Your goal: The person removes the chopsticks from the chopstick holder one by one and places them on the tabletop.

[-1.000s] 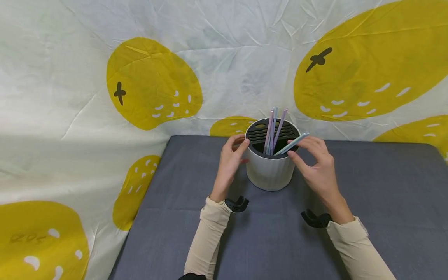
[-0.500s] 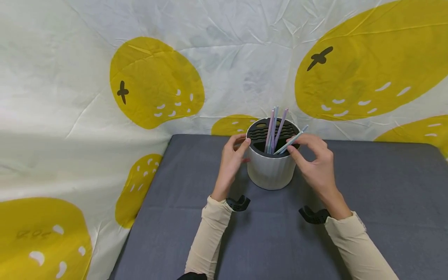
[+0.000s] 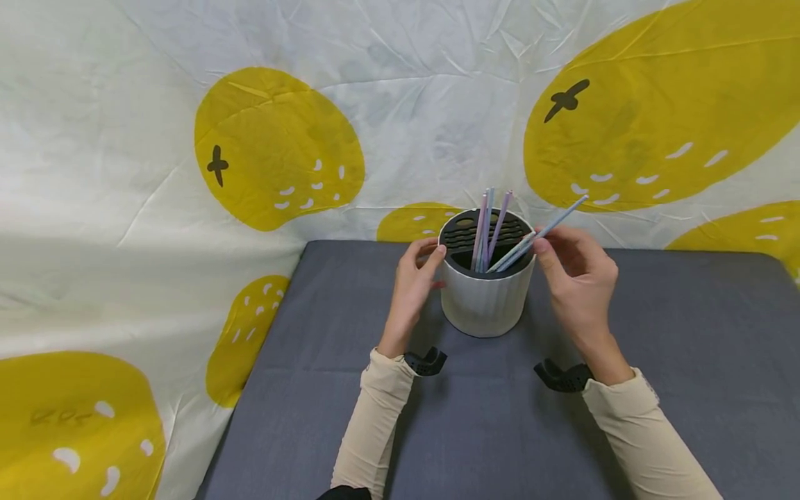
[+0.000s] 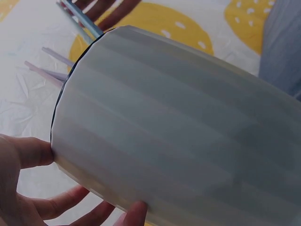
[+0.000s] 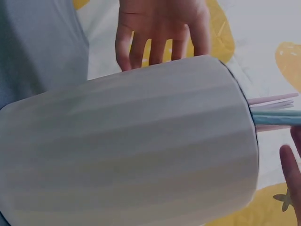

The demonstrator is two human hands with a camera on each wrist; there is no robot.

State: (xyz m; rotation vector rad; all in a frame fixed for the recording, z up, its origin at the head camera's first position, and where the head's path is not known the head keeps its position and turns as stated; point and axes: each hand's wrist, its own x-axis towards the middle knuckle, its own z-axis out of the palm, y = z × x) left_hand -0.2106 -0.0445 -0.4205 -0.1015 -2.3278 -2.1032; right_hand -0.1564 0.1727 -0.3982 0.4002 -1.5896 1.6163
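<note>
In the head view, a white cylindrical holder point(image 3: 484, 305) with a black slotted insert point(image 3: 456, 236) stands upright. Several thin pastel sticks point(image 3: 482, 232), pink, purple and blue, rise from its open front compartment. My left hand point(image 3: 412, 281) rests its fingertips against the holder's left side, near the rim; the right wrist view also shows those left fingers point(image 5: 160, 44) along the wall. Beyond the right rim, my right hand point(image 3: 578, 281) pinches a light-blue stick point(image 3: 569, 210) whose lower end is in the compartment. A pale green stick point(image 3: 507, 255) leans beside it.
A dark grey cloth point(image 3: 487, 417) covers the table. Close behind the holder hangs a white curtain point(image 3: 425, 146) printed with yellow fruit. Black wrist mounts point(image 3: 427, 361) sit at both wrists.
My right hand has moved to the right and slightly up, drawing the blue stick away from the green one it lay against. My left hand stays on the holder.
</note>
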